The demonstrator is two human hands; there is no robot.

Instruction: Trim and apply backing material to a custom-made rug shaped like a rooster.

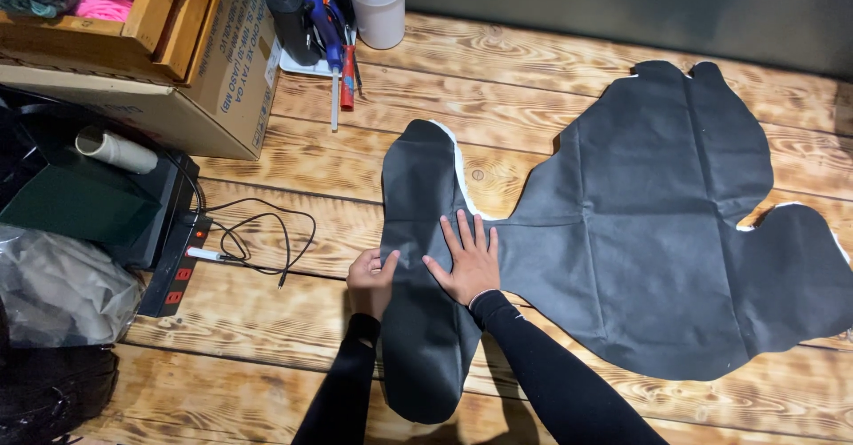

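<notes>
A large piece of black fabric [640, 223], cut in an irregular lobed shape with a thin white edge showing, lies flat on the wooden floor [498, 63]. My right hand [466, 263] presses flat on the fabric, fingers spread, where a long lobe joins the main body. My left hand [369, 278] is at the left edge of that lobe, fingers curled and pinching the fabric's edge. Both arms wear black sleeves.
A black power strip [178, 267] with red switches and a looped black cable [258, 241] lies left of the hands. A cardboard box [213, 81], a wooden crate of yarn [80, 1], a white container [378, 5], tools and a plastic bag [62, 290] are along the left.
</notes>
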